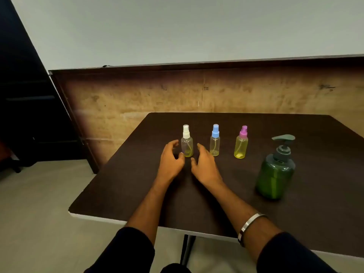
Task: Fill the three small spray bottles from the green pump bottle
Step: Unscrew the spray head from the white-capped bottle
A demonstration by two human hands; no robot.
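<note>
Three small clear spray bottles stand in a row on the dark table (307,223). The white-capped bottle (187,142) is at the left, the blue-capped bottle (215,141) in the middle, the pink-capped bottle (241,144) at the right; the pink one looks fullest of yellow liquid. The green pump bottle (275,174) stands upright nearer me at the right. My left hand (171,158) and my right hand (203,164) are both open, one on each side of the white-capped bottle, close to it but not holding it.
A wooden partition (177,95) rises behind the table. The table's left and near edges drop to a grey floor (39,203). A dark cabinet (25,115) stands far left. A metal bangle (249,225) is on my right wrist.
</note>
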